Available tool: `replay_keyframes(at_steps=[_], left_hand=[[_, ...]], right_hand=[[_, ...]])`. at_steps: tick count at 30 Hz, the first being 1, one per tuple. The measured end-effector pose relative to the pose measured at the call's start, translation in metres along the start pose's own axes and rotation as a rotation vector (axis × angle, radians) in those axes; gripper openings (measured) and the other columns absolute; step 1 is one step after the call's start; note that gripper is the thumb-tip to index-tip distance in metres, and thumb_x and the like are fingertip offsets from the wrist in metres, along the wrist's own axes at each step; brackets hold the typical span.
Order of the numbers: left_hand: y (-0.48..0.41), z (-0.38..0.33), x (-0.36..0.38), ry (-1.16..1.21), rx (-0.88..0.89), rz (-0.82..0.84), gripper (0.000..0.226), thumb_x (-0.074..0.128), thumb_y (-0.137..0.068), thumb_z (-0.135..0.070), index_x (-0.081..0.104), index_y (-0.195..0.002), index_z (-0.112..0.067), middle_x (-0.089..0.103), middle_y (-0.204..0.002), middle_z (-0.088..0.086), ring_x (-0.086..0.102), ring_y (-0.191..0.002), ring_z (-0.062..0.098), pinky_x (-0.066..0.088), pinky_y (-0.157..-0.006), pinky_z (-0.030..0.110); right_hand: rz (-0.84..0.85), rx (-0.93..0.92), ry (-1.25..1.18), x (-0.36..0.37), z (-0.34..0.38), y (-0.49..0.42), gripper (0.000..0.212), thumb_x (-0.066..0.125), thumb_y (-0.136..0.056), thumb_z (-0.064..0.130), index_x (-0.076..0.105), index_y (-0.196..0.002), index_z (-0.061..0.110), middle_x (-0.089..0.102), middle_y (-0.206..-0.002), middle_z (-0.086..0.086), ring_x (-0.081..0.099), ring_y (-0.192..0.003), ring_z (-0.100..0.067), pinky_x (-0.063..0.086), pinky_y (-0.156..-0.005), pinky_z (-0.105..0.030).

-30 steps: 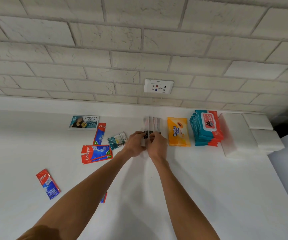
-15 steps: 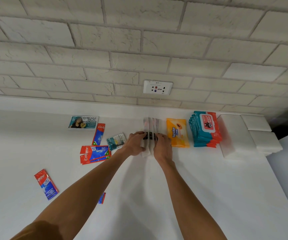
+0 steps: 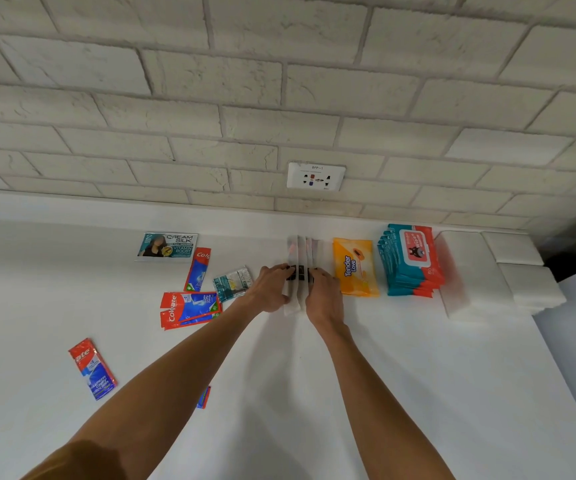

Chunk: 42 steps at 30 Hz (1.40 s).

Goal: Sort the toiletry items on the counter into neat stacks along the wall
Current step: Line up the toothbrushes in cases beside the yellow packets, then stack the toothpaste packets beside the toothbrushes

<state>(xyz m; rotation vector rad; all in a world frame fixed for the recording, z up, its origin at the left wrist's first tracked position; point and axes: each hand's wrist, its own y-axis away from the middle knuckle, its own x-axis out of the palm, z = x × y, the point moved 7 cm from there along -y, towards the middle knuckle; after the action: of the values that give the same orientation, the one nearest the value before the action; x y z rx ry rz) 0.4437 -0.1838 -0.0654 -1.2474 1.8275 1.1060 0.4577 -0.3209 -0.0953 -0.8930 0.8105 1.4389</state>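
Note:
My left hand and my right hand press from both sides on a row of slim white sachets standing side by side near the wall. To their right lie an orange Tender Love wipes pack, a stack of teal and red wipes packs and white folded stacks. To the left lie a Cream Silk sachet, a teal sachet, and red Colgate sachets.
A white wall socket sits on the brick wall above the sachets. A small red and blue sachet peeks out beside my left forearm. The white counter ends at a right edge by the folded stacks.
Both hands have slid slightly toward the wall and closed in on the white sachets, squeezing the row together. Other items have not moved.

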Motion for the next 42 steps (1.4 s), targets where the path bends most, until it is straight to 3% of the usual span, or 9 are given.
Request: replay_keyframes(at_steps=[10,19,22,26,30,35,40,42], left_hand=[[0.008,0.0,0.003,0.034,-0.025,-0.05,0.074,0.071,-0.092,-0.014,0.037,-0.157,-0.017,0.036,-0.163,0.004,0.042,-0.136,0.036,0.039,-0.114,0.04],[0.04,0.01,-0.014,0.15,-0.051,-0.279,0.055,0.065,-0.097,-0.013,0.049,-0.15,-0.016,0.047,-0.155,0.006,0.046,-0.142,0.025,0.039,-0.116,0.039],[0.057,0.022,-0.025,0.194,-0.061,-0.356,0.045,0.063,-0.099,-0.013,0.056,-0.143,-0.017,0.054,-0.149,0.006,0.053,-0.135,0.024,0.044,-0.112,0.037],[0.084,0.056,-0.04,0.277,-0.123,-0.447,0.033,0.063,-0.099,-0.01,0.064,-0.131,-0.015,0.063,-0.136,0.01,0.066,-0.113,0.024,0.058,-0.095,0.036],[0.118,0.099,-0.048,0.293,-0.236,-0.507,0.03,0.065,-0.099,-0.012,0.065,-0.129,-0.014,0.064,-0.133,0.011,0.065,-0.113,0.025,0.057,-0.079,0.025],[0.165,0.155,-0.048,0.292,-0.381,-0.526,0.023,0.06,-0.102,-0.022,0.065,-0.123,-0.015,0.066,-0.124,0.01,0.062,-0.106,0.021,0.052,-0.066,0.027],[0.184,0.183,-0.051,0.277,-0.397,-0.48,0.025,0.061,-0.101,-0.033,0.065,-0.121,-0.018,0.068,-0.119,0.007,0.065,-0.098,0.019,0.062,-0.078,0.039],[0.182,0.186,-0.054,0.267,-0.379,-0.456,0.027,0.06,-0.101,-0.033,0.065,-0.123,-0.018,0.067,-0.12,0.007,0.065,-0.099,0.019,0.062,-0.078,0.038]], right_hand=[[-0.015,0.005,0.008,-0.013,0.01,0.007,0.023,0.064,-0.099,0.014,0.065,-0.122,0.011,0.07,-0.12,-0.008,0.066,-0.108,-0.031,0.061,-0.088,-0.044],[-0.083,-0.009,-0.021,-0.031,0.024,0.028,0.034,0.064,-0.098,0.01,0.062,-0.132,0.009,0.066,-0.132,-0.01,0.059,-0.125,-0.032,0.059,-0.097,-0.044],[-0.114,-0.041,-0.063,-0.038,0.041,0.039,0.035,0.063,-0.099,0.011,0.062,-0.134,0.009,0.067,-0.133,-0.01,0.058,-0.127,-0.03,0.059,-0.098,-0.042],[-0.114,-0.113,-0.114,-0.04,0.072,0.058,0.032,0.062,-0.101,0.012,0.063,-0.132,0.013,0.067,-0.132,-0.007,0.058,-0.128,-0.026,0.057,-0.098,-0.039],[-0.053,-0.191,-0.165,-0.027,0.105,0.079,0.031,0.062,-0.102,0.016,0.063,-0.133,0.014,0.068,-0.131,-0.006,0.06,-0.126,-0.023,0.059,-0.096,-0.036],[0.079,-0.25,-0.167,0.005,0.149,0.1,0.033,0.061,-0.104,0.023,0.061,-0.136,0.015,0.067,-0.134,-0.008,0.061,-0.125,-0.021,0.059,-0.095,-0.033],[0.166,-0.253,-0.128,0.032,0.189,0.105,0.033,0.058,-0.106,0.031,0.058,-0.137,0.017,0.065,-0.134,-0.007,0.064,-0.122,-0.02,0.061,-0.09,-0.035],[0.162,-0.253,-0.109,0.034,0.202,0.098,0.032,0.059,-0.106,0.03,0.058,-0.134,0.016,0.065,-0.132,-0.008,0.065,-0.118,-0.02,0.062,-0.087,-0.034]])
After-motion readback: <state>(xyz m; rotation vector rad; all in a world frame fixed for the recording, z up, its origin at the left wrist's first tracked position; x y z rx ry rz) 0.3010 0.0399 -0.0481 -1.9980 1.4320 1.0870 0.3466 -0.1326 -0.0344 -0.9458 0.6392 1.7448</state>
